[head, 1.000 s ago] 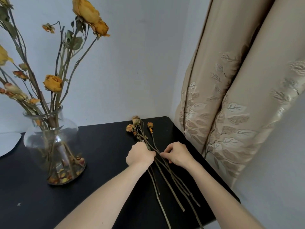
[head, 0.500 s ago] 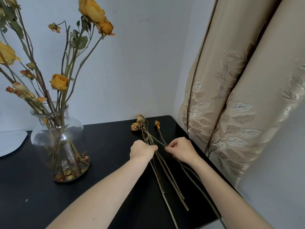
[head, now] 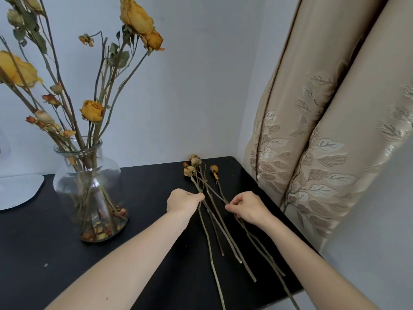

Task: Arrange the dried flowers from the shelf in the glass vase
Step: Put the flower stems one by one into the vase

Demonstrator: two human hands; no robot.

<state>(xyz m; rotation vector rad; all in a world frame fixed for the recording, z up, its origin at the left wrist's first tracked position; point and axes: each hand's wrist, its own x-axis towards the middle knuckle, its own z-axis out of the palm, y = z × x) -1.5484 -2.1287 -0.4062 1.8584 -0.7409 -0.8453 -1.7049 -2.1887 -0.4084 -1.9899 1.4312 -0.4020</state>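
Several dried flower stems (head: 220, 229) lie fanned on the black shelf (head: 156, 186), their small withered heads (head: 192, 166) toward the wall. My left hand (head: 183, 201) grips stems near their upper part, fingers curled round them. My right hand (head: 248, 208) pinches a thin stem between thumb and fingers, just right of the left hand. The glass vase (head: 89, 189) stands at the left, holding several tall dried yellow roses (head: 91, 110), with fallen petals on its bottom.
A beige embroidered curtain (head: 324, 130) hangs close to the shelf's right edge. The white wall runs directly behind the shelf. A pale flat object (head: 17, 189) lies at the far left. Stem ends stick out over the shelf's front edge (head: 279, 296).
Both hands stayed on the stems; the hands have drawn slightly apart, and the stems have fanned out a little. The camera has shifted, bringing the vase more into view.
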